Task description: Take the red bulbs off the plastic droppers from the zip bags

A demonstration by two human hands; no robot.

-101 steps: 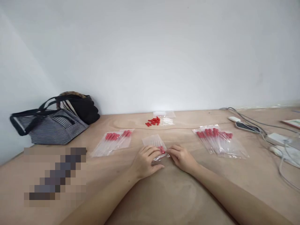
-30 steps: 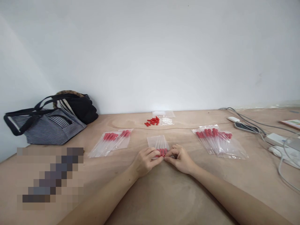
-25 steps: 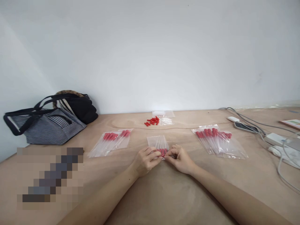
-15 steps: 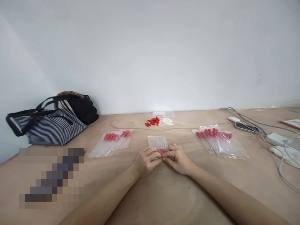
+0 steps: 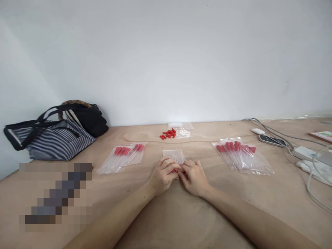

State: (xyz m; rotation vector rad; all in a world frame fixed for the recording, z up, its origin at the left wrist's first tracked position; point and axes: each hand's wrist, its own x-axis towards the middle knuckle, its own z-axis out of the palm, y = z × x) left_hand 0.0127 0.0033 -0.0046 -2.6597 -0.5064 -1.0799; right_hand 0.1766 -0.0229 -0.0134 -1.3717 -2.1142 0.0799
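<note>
A clear zip bag [image 5: 174,155] lies flat in front of me, its near edge between my fingers. Inside it are several thin clear tubes with red rubber bulbs, which look like droppers; my fingers cover most of the bulbs. My left hand [image 5: 164,177] is closed on the bag's near edge from the left. From the right, my right hand [image 5: 194,177] pinches the same edge, its fingertips meeting those of the left. Filled bags of red-topped droppers rest on both sides, one group at left [image 5: 121,159] and another at right [image 5: 241,157].
Loose red bulbs [image 5: 169,133] lie at the back beside clear tubes [image 5: 183,133] and a plastic bag [image 5: 180,125]. A striped bag [image 5: 61,140] and a black bag [image 5: 89,119] stand at left, near a pixelated dark object [image 5: 58,193]. Cables [image 5: 310,183] and a phone-like device [image 5: 272,140] are at right.
My right hand has shifted slightly, its fingers curling more over the bag's near edge. More of the red bulbs are covered now. The view has moved very slightly.
</note>
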